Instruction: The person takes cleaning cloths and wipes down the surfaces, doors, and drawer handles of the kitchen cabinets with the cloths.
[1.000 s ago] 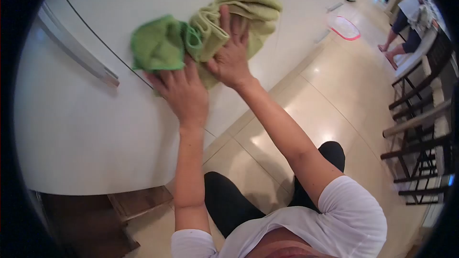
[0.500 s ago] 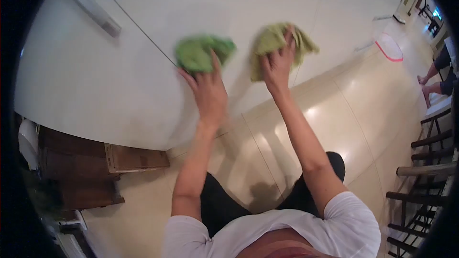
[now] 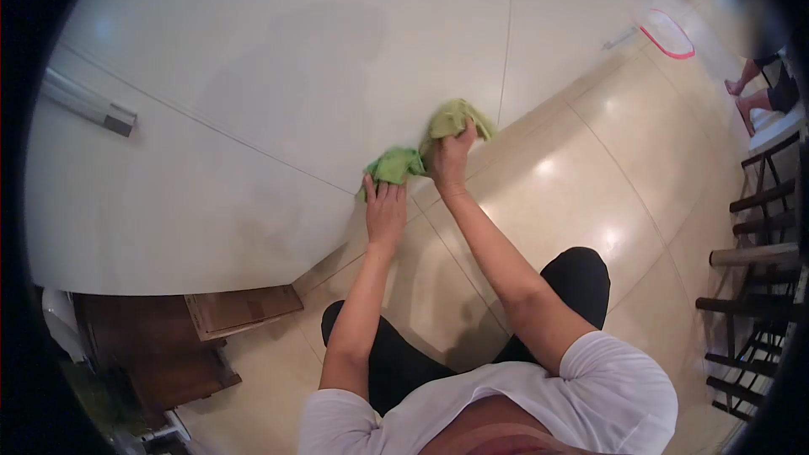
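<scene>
My left hand point(image 3: 386, 212) presses a bright green cloth point(image 3: 396, 165) against the lower edge of a large white cabinet front point(image 3: 278, 67), its fingers lying over the near side of the bunched fabric. Close by on the right, my right hand point(image 3: 452, 158) grips a yellow-green cloth point(image 3: 455, 116) at the same edge, and part of that cloth sticks out past the fingers. The two cloths almost meet. A thin seam in the white front runs down to the green cloth.
A metal handle point(image 3: 118, 118) juts from the white front at left. A cardboard box point(image 3: 244, 310) and brown wooden furniture point(image 3: 135, 329) stand lower left. Dark-runged chairs point(image 3: 754, 303) line the right, near another person's bare feet point(image 3: 742, 101). A pink-rimmed object point(image 3: 670, 36) lies at upper right.
Both hands have moved down toward the lower edge of the white front with their cloths, and closer together. The view has shifted, so the handle now sits farther left and lower.
</scene>
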Action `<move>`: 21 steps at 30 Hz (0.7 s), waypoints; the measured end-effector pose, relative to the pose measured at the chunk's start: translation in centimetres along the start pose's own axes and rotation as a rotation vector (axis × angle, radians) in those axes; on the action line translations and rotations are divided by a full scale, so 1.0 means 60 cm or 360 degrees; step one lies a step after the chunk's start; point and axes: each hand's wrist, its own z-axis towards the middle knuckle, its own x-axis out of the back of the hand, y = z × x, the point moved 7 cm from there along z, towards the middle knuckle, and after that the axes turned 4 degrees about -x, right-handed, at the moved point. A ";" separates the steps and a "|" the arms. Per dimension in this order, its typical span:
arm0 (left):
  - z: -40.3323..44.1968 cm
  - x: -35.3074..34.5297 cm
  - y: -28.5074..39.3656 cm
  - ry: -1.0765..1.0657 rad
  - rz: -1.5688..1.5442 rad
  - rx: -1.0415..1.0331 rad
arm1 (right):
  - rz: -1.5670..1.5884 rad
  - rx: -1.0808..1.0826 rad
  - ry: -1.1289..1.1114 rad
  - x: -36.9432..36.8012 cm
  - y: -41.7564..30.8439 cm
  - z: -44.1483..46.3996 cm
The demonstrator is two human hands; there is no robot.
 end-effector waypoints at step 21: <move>0.154 0.158 0.030 0.0640 0.0362 0.0060 | 0.0388 -0.0523 0.0385 0.003 0.183 0.131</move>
